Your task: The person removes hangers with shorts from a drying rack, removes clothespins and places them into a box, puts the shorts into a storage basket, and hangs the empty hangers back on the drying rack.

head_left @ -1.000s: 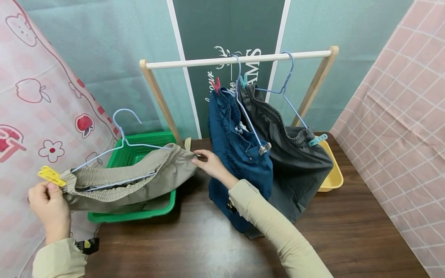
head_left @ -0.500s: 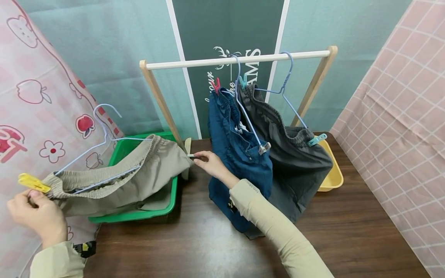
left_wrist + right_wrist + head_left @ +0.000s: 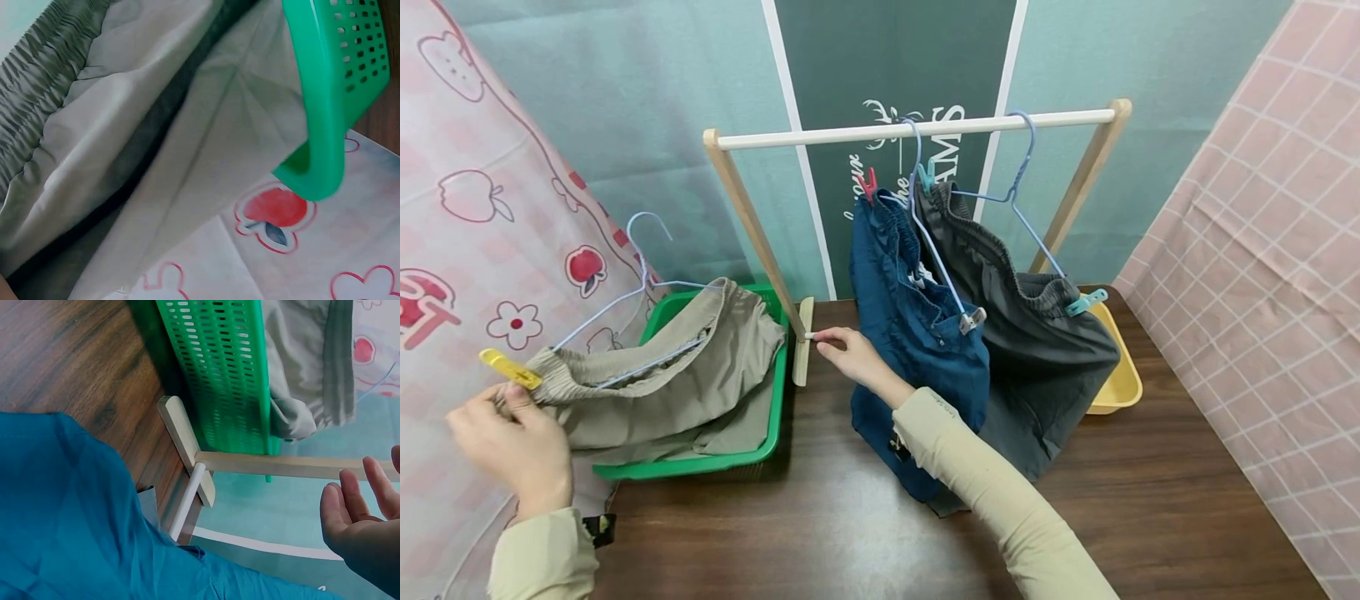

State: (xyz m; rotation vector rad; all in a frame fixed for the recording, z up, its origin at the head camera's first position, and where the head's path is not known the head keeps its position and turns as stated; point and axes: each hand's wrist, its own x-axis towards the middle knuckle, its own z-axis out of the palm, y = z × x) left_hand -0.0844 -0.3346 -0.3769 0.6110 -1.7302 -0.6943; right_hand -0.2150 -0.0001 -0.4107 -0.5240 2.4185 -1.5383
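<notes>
At the left of the head view, my left hand (image 3: 520, 450) pinches the waistband corner of beige elastic-waist trousers (image 3: 655, 417), just below a yellow clothespin (image 3: 510, 369). A light-blue wire hanger (image 3: 643, 275) runs inside that waistband. The trousers droop over a green basket (image 3: 782, 367), and their far end hangs free of my hands. In the left wrist view their cloth (image 3: 156, 125) fills much of the picture; the left fingers are mostly hidden. My right hand (image 3: 369, 531) holds nothing, its fingers loosely extended in the right wrist view. It hovers near the rack's lower rod (image 3: 187, 503).
A wooden rack with a white top rail (image 3: 850, 133) stands behind. Blue trousers (image 3: 917, 358) and dark grey trousers (image 3: 1022, 367) hang from it on hangers, fastened with clips. A yellow basket (image 3: 1120, 379) sits behind the grey pair at the right.
My right hand was at the far end of the beige trousers a second ago and is now apart from it. My left hand swung the trousers left, then partly back right.
</notes>
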